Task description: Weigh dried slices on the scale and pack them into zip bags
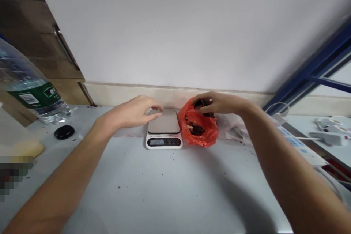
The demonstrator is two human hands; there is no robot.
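A white digital kitchen scale stands on the table near the wall, its small display lit and its plate bare. At the plate's left edge hovers my left hand, thumb and fingers apart, holding nothing. Right beside the scale sits an open red plastic bag. Dark, shrivelled pieces, with some paler bits among them, lie inside; their kind is unclear. My right hand reaches into the bag's mouth from the right, fingers curled round a dark clump of these pieces.
A large water bottle with a green label and a black round cap are at left. Clear plastic packaging lies behind my right arm. A white power strip with cables runs along the right, near a blue metal frame.
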